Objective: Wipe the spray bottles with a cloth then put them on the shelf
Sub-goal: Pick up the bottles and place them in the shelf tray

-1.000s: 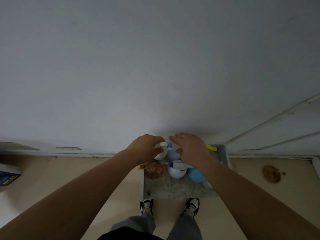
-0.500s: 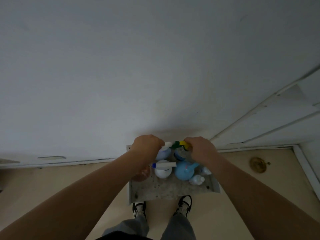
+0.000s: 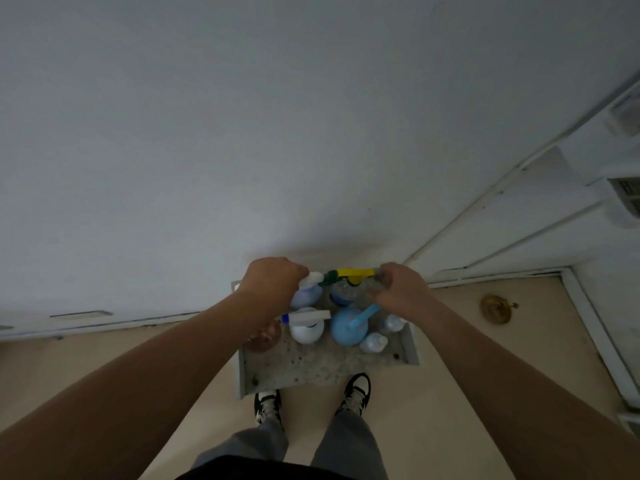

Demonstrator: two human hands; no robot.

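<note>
Left hand point(image 3: 273, 282) curled round white-capped bottle point(image 3: 306, 292), back row of speckled shelf point(image 3: 311, 370). Right hand point(image 3: 398, 287) looks wrapped on yellow-trigger bottle point(image 3: 349, 273) beside it. 2 more upright in front: white sprayer point(image 3: 306, 329), blue sprayer point(image 3: 344, 329).

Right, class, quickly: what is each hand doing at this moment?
Left hand: fingers curled on the white-topped spray bottle.
Right hand: grips the yellow-topped spray bottle.

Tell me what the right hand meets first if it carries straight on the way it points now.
Most likely the yellow trigger head of the clear bottle, which lies right at the right hand's curled fingers and may already be touched. Behind it stands the white wall; depth is hard to judge.
</note>
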